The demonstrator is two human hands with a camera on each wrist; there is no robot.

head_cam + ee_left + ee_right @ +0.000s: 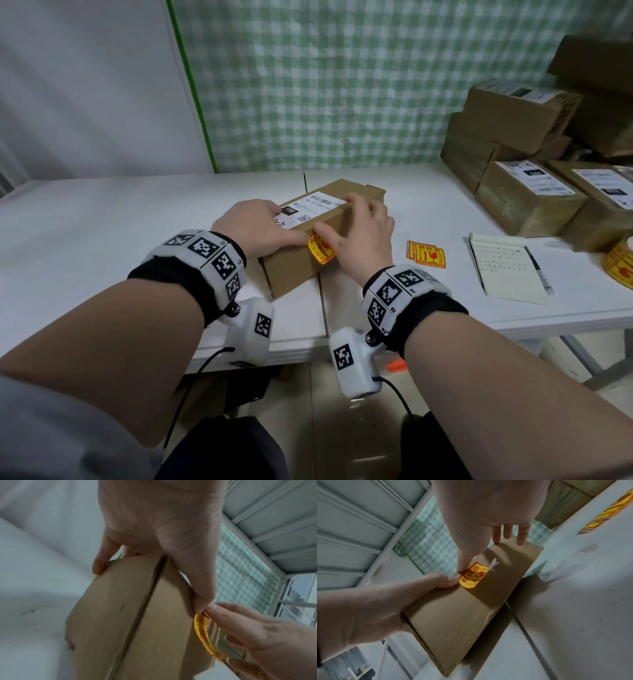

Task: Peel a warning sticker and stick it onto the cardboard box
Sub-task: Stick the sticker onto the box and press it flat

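A brown cardboard box [294, 263] with a white shipping label [313, 209] on top lies mid-table. A yellow-and-red warning sticker [321, 251] sits on its near side face; in the left wrist view the sticker [202, 631] bows away from the cardboard. My left hand [255, 226] grips the box's left end, fingers over the top, thumb tip at the sticker's upper left corner. My right hand [366, 233] has straight fingers over the box's top edge, and its thumb presses the sticker [471, 576] near the top. A thin white sliver [494, 563] pokes up beside the sticker.
The white table [120, 222] holds loose warning stickers [426, 254] right of the box, then a notepad [503, 270] with a pen [541, 270]. A sticker roll [620, 262] sits at the right edge. Labelled cardboard boxes [527, 198] are stacked at the back right.
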